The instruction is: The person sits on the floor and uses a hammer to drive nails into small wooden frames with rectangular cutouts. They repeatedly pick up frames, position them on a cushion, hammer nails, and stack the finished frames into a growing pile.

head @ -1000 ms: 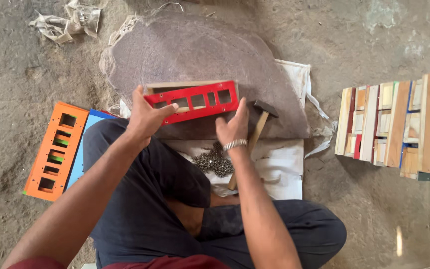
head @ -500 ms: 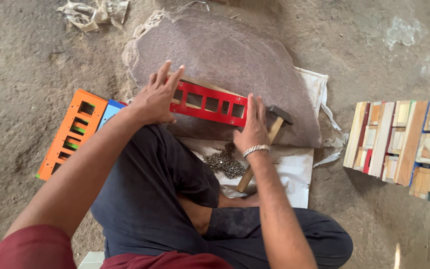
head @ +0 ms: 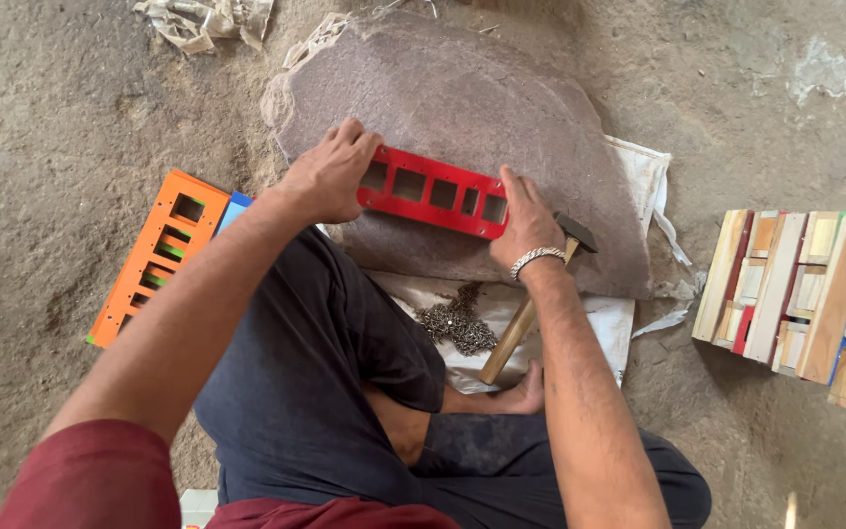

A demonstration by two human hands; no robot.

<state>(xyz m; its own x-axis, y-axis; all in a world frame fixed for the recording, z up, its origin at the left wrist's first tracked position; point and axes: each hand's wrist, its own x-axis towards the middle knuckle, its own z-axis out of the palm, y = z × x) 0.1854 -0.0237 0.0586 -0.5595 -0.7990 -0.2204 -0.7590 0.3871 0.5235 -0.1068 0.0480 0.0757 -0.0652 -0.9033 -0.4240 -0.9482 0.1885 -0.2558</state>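
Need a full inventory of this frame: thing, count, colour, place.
red slotted frame: 1, red, flat on the stone slab, held at both ends
stone slab: 1, grey-brown, on the floor ahead
hammer: 1, wooden handle, dark head, by the right wrist
nails: a pile, dark, on the white sack
white sack: 1, under the slab's near edge
orange slotted frame: 1, orange, on the floor
wooden frames: a stack, mixed colours, far right
crumpled scrap: 1, pale, top edge
left hand: on the frame's left end
right hand: on the frame's right end
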